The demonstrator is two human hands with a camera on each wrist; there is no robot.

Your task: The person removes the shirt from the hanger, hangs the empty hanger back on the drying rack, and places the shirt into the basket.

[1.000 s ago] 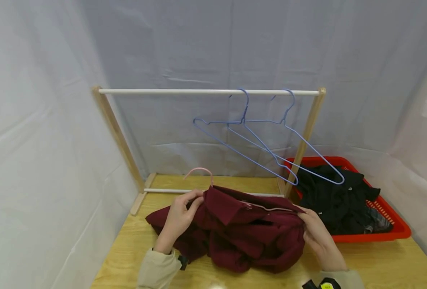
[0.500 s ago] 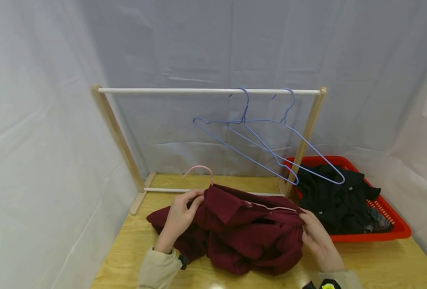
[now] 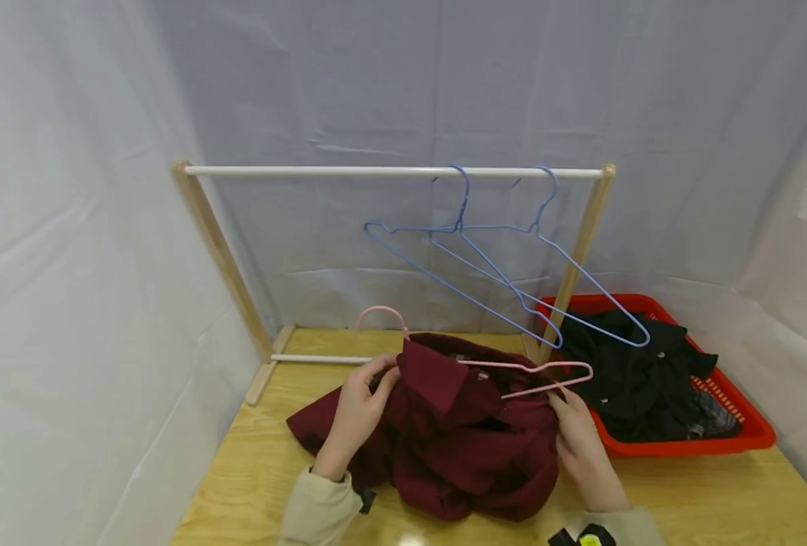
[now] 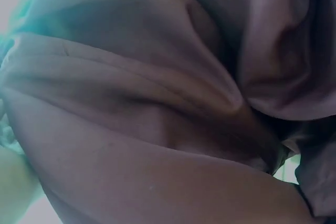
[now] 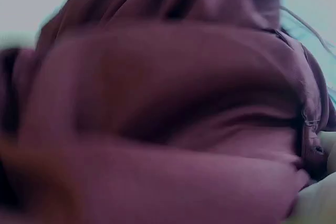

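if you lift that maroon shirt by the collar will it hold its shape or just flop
Probably flop: the maroon shirt lies bunched in soft folds on the table, so it looks limp. Only the part over the pink hanger seems likely to hold a line. It looks light, since the left hand and right hand grip it by small pinches.

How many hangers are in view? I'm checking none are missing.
3: two blue hangers hang on the rail; one pink hanger sits in the maroon shirt. Clothes may hide others.
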